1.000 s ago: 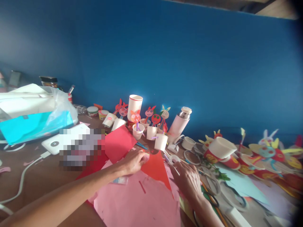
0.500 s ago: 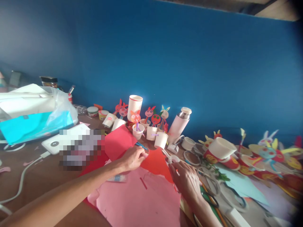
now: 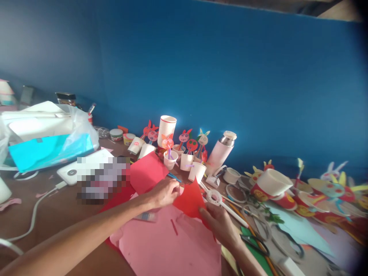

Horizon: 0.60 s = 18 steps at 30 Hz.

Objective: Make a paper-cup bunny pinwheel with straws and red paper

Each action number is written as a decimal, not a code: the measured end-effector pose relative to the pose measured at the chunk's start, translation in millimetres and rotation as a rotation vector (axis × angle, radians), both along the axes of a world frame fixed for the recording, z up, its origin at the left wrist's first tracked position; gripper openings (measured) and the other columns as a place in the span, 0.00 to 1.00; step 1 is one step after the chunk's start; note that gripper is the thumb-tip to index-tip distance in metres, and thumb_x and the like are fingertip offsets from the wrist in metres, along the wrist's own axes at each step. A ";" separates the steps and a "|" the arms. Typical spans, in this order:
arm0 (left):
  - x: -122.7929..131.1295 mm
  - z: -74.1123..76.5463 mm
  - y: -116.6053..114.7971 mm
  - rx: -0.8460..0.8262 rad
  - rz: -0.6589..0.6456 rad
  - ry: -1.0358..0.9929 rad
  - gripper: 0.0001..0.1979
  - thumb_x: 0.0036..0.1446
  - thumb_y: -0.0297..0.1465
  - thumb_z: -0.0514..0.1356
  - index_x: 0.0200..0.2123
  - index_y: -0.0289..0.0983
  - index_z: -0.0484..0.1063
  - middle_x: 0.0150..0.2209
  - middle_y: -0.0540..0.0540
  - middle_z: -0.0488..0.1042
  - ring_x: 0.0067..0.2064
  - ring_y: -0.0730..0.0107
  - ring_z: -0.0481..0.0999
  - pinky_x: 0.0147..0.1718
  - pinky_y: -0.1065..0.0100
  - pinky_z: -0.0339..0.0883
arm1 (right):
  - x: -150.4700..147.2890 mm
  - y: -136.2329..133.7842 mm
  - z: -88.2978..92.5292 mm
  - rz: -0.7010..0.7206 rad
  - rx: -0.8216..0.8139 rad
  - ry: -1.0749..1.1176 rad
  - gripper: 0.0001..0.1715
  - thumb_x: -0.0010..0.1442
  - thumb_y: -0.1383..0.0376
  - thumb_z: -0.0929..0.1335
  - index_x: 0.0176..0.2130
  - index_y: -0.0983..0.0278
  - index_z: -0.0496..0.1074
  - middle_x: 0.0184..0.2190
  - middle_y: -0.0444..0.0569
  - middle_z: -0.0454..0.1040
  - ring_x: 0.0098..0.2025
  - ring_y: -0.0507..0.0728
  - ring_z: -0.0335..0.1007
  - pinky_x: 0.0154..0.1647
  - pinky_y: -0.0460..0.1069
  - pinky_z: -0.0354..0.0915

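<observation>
An orange-red paper triangle (image 3: 189, 199) rises tilted above a pink paper sheet (image 3: 169, 245). The right hand (image 3: 220, 226) pinches its lower edge, and the left hand (image 3: 162, 193) closes narrowly on its left corner. A white ring-headed plastic stick (image 3: 215, 197) lies just beside, with paper cups (image 3: 197, 171) behind.

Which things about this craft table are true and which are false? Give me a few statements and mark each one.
1. The right hand touches the orange-red paper triangle. True.
2. The left hand grips the small tube. False: the tube lies on the pink paper, apart from the hand.
3. A paper face on a stick stands in a white paper cup. True.
4. The pink flask lies on its side. False: it stands by the blue wall.
</observation>
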<state>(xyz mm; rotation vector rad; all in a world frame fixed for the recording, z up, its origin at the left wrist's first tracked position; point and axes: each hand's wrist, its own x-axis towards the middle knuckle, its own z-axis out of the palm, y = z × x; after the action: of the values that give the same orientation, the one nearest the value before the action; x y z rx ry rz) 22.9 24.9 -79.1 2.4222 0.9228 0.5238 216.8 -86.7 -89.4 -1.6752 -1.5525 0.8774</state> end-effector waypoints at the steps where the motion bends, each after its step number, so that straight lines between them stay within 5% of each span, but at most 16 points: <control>1: -0.2 1.8 -0.4 0.001 -0.012 0.005 0.07 0.53 0.24 0.52 0.27 0.37 0.68 0.32 0.48 0.73 0.37 0.69 0.72 0.35 0.73 0.61 | -0.5 0.0 -1.2 0.008 -0.003 -0.021 0.22 0.57 0.50 0.61 0.22 0.63 0.59 0.17 0.38 0.52 0.20 0.48 0.46 0.20 0.44 0.44; 6: -6.1 20.4 -5.0 0.011 -0.073 0.042 0.05 0.51 0.31 0.58 0.26 0.37 0.69 0.31 0.48 0.73 0.36 0.68 0.71 0.34 0.72 0.61 | 4.4 -1.1 3.7 -0.056 0.072 -0.035 0.22 0.58 0.50 0.62 0.23 0.65 0.64 0.17 0.39 0.59 0.20 0.48 0.53 0.19 0.43 0.48; 10: -10.3 34.5 -14.7 -0.027 -0.248 0.172 0.09 0.48 0.38 0.61 0.28 0.38 0.71 0.30 0.51 0.72 0.30 0.71 0.70 0.25 0.73 0.57 | 17.2 -0.8 12.9 -0.108 0.064 0.136 0.21 0.56 0.50 0.63 0.28 0.65 0.68 0.19 0.42 0.67 0.20 0.50 0.61 0.18 0.43 0.55; 18: -5.8 29.9 -29.6 0.042 -0.444 0.523 0.13 0.39 0.41 0.65 0.25 0.39 0.70 0.29 0.47 0.73 0.29 0.64 0.71 0.20 0.70 0.52 | 38.5 -1.6 23.9 -0.254 0.155 0.131 0.22 0.51 0.49 0.67 0.34 0.66 0.74 0.21 0.45 0.72 0.24 0.56 0.69 0.22 0.46 0.64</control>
<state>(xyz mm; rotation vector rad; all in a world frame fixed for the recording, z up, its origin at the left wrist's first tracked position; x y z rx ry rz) 17.2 -4.7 -49.3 2.7407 0.5243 -0.2661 255.3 -88.3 -65.5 -1.6256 -1.2536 0.7009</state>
